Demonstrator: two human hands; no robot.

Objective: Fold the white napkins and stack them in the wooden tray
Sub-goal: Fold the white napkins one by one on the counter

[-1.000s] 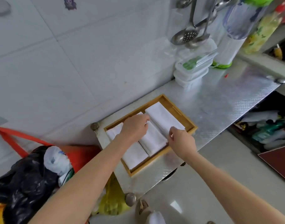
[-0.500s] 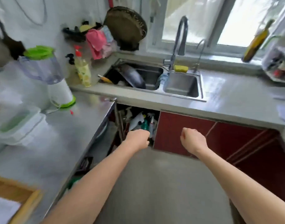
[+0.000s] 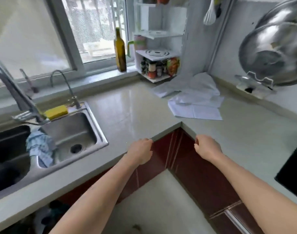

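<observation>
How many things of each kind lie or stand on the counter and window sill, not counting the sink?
White napkins, loose heap, number unclear: 1
Olive bottle: 1
White spice rack: 1
Yellow sponge: 1
Total: 4

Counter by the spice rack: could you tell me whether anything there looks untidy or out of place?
Yes: the napkins lie unfolded and rumpled in a loose heap on the counter, overlapping at odd angles. Both hands hold nothing.

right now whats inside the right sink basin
The right sink basin shows a bare drain hole; a blue checked cloth drapes over its left wall, hiding what lies beneath it.
</observation>
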